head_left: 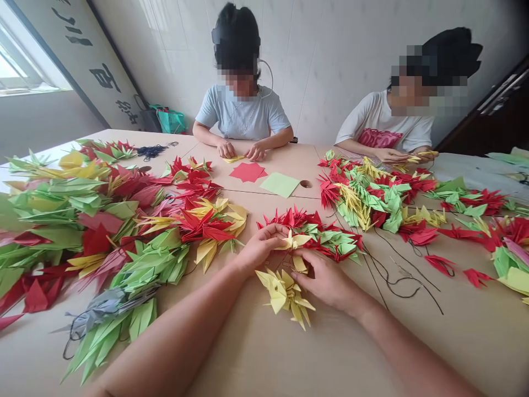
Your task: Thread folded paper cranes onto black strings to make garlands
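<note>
A yellow paper crane (pixel 295 241) is pinched in the fingers of my left hand (pixel 264 245). My right hand (pixel 324 275) is closed just below it, with its thumb and fingers on a small folded yellow paper piece (pixel 299 264); its fingertips are partly hidden. Under my hands a bunch of yellow paper cranes (pixel 281 292) rests on the table (pixel 256 353). Right behind them lies a string of red and green cranes (pixel 330 238). Whether a thread runs between my hands, I cannot make out.
Heaps of green, red and yellow cranes (pixel 152 264) cover the left side; more strung cranes (pixel 372 193) lie at right. Dark cords (pixel 397 281) trail nearby. Red paper sheets (pixel 248 172) and a green sheet (pixel 280 184) lie ahead. Two people sit opposite, handling yellow paper.
</note>
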The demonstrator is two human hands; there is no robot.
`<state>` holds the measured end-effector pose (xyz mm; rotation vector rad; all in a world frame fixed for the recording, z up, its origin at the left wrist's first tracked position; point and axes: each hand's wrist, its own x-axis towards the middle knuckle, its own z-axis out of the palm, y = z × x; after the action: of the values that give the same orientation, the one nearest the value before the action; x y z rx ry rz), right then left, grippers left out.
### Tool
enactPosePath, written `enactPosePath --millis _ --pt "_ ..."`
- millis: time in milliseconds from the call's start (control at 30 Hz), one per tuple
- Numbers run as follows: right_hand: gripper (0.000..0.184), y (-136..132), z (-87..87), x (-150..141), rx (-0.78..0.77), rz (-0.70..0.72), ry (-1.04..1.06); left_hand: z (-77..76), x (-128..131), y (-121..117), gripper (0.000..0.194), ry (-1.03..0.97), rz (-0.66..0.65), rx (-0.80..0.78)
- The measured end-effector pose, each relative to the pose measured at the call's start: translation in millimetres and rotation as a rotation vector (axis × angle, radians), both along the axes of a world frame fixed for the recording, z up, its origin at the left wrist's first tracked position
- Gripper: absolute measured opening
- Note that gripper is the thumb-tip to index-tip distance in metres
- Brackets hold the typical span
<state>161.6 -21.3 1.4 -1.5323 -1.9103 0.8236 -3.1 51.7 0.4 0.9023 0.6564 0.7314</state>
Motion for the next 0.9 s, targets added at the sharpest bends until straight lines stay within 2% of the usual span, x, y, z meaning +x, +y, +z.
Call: enactPosePath --millis 167,333,433,600,800,900 --pt "0.028 -7 -6.7 18 0.009 -0.091 0.107 -0.7 1 -2 0.023 0.012 -0.114 0.099" --pt "0.03 -7 -9.4 26 -0.061 -0.057 0.335 -6.8 2 -1 0.023 0.07 -0.236 0.231" --pt "0.027 -6 -10.1 28 -0.062 -0.082 0.39 -6.9 2 -3 0.026 0.147 -0.288 0.328" --pt "0.022 -7 -8.0 26 -0.01 -0.116 0.301 -4.9 2 -5 0.029 0.261 -0.34 0.374" --pt "0.021 -6 -5.1 38 0.045 -0.306 0.088 0.5 -4 -1 0.032 0.218 -0.37 0.315" --pt "0.022 -4 -5.3 43 0.074 -0.355 0.051 6.6 -8 0 0.028 0.214 -0.41 0.335"
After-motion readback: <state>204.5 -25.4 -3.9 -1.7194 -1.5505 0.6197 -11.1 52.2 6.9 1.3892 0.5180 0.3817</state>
